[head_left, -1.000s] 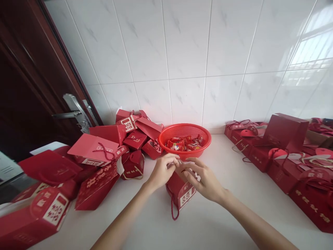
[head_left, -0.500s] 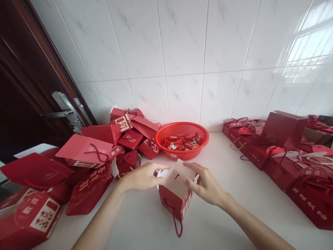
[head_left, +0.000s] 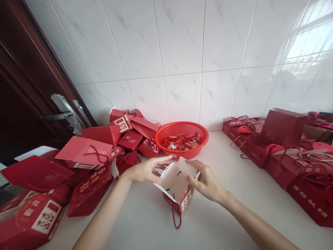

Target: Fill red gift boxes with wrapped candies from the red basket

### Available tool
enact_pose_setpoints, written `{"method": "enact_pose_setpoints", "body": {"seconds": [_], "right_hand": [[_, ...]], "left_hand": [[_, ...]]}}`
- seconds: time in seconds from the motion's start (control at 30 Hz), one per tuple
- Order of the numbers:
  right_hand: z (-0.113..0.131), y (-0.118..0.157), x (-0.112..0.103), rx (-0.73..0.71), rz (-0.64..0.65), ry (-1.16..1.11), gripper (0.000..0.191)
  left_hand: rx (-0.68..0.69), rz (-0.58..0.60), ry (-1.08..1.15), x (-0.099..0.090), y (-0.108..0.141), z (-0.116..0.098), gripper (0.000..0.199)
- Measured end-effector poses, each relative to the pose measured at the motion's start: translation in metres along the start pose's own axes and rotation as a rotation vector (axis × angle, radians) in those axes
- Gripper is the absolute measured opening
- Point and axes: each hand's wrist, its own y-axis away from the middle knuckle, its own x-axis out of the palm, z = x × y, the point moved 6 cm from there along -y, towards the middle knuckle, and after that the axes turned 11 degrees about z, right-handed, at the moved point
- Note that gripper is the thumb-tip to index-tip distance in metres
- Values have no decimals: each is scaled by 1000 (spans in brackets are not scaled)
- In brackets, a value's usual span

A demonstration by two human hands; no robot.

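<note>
A small red gift box [head_left: 173,198] with a white inside and a dark red cord handle [head_left: 176,219] stands on the white surface in front of me. Its top flaps are unfolded, and nothing shows inside. At its left side my left hand [head_left: 147,171] has fingers and thumb apart, the thumb by the left flap. My right hand [head_left: 206,180] grips the right side, thumb over the inner wall and fingers at the back flap. Beyond the box, a red plastic basket [head_left: 204,142] holds several red-wrapped sweets [head_left: 179,141].
Red gift boxes [head_left: 90,184] lie heaped on the left, several with raised lids. More red boxes [head_left: 283,163] with cord handles stand in rows on the right. A tiled wall [head_left: 182,97] rises behind, and a dark door with a metal handle [head_left: 65,107] is far left.
The left flap has swung outward and the box's inside shows more. My left hand has shifted slightly up and left, its fingers spread wider. The right hand stays at the box's right side.
</note>
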Motion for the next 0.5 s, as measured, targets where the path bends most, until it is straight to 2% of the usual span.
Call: {"method": "enact_pose_setpoints", "body": {"seconds": [0.17,0.33,0.5], "right_hand": [[-6,-3,-9,25,-60,9,61],[-11,-11,-34,-54,-181,-49,44],[-43,-39,-69,-58,-344,-119,36]], "left_hand": [[72,-133,-1,-9,-23,-10,72],[139,-161,6,-17,-36,-21,51],[142,-309,-101,-51,-54,-15,44]]}}
